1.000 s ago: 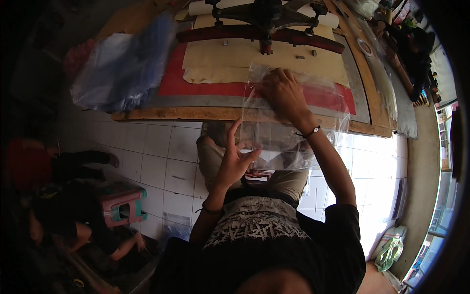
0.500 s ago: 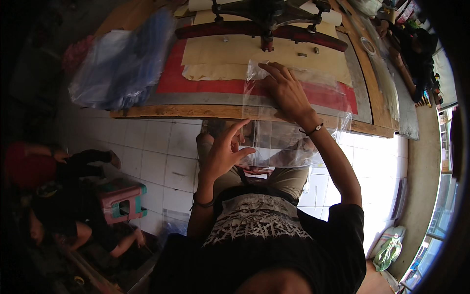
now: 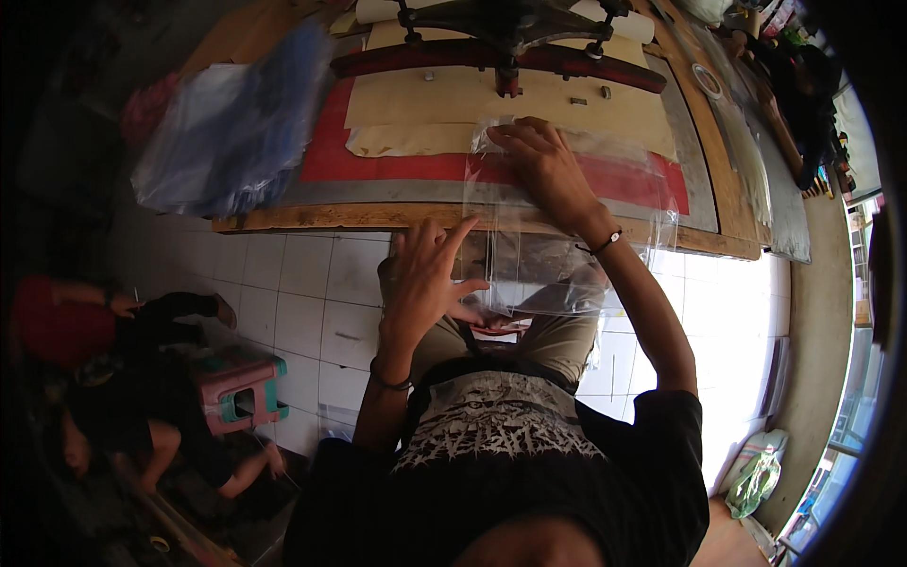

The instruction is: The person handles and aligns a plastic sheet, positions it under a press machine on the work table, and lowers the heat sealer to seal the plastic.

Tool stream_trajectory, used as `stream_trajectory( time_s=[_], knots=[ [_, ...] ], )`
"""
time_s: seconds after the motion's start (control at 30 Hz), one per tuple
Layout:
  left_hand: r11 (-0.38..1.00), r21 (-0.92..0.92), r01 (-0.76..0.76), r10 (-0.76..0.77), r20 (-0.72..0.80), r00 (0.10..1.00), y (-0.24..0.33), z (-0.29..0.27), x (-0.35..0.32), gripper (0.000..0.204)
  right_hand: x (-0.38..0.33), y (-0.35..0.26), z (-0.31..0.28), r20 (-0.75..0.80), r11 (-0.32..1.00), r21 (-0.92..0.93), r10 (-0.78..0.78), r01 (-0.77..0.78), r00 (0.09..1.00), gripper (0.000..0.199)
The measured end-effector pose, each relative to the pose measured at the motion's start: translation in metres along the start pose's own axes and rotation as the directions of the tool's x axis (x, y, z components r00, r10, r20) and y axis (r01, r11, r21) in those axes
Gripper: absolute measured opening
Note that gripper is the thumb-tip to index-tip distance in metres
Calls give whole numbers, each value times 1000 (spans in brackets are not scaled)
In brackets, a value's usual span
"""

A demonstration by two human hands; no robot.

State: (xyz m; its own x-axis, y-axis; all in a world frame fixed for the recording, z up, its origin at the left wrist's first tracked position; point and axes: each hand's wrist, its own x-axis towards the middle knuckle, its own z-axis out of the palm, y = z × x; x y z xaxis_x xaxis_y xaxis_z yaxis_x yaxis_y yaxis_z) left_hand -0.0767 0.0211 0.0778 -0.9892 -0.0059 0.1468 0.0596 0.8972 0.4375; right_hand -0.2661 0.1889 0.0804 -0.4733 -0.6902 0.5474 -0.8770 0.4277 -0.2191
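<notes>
Clear bag: a see-through plastic bag (image 3: 557, 269), the centre of this clock; its 12 o'clock half lies over the table, its 6 o'clock end hangs past the edge above the lap.
Right hand: the right hand (image 3: 546, 170) is at 11 o'clock on the bag, fingers bent near its top left corner; I cannot tell whether they pinch or only press it.
Left hand: the left hand (image 3: 425, 274) is between 8 and 9 o'clock, spread wide, thumb well apart; its pointing finger is at the bag's left edge, touch unclear.
Wrists: a thin bracelet (image 3: 612, 236) on the right, a dark band (image 3: 389, 380) on the left.
Table: wood-edged (image 3: 312, 219), with a red sheet (image 3: 331, 156) partly under yellowish paper (image 3: 416, 106).
Clamp: a dark metal frame with a red bar (image 3: 406, 60), near 12 o'clock, above the paper.
Small metal bits: one (image 3: 607, 93) just beside another (image 3: 578, 102), near 12 o'clock.
Tape: a ring-shaped roll (image 3: 696, 87), between 1 and 2 o'clock.
Bag pile: bluish plastic (image 3: 227, 142), between 9 and 10 o'clock.
Stool: pink and green (image 3: 219, 395), at 8 o'clock, near a co-worker in black (image 3: 113, 416).
Green bag: on the floor side (image 3: 756, 484), at 5 o'clock.
</notes>
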Motion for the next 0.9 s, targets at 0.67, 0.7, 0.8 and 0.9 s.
stream_trajectory(
  time_s=[0.67,0.7,0.8,0.9],
  knots=[
    [986,35,-164,164,-19,986,-10,-13,29,63,-2,-23,-8,99,994,-104,-16,27,995,51],
    [981,35,-190,192,-57,980,-14,-14,37,51,-1,-26,-7,95,996,-83,-17,25,995,50],
    [943,-240,-230,139,-344,929,-16,-7,83,28,-7,-20,-6,93,999,-33,22,-19,995,46],
    [935,-98,-341,266,-444,856,-18,5,122,25,-9,-17,-7,151,997,-43,71,-65,986,42]
  ],
)
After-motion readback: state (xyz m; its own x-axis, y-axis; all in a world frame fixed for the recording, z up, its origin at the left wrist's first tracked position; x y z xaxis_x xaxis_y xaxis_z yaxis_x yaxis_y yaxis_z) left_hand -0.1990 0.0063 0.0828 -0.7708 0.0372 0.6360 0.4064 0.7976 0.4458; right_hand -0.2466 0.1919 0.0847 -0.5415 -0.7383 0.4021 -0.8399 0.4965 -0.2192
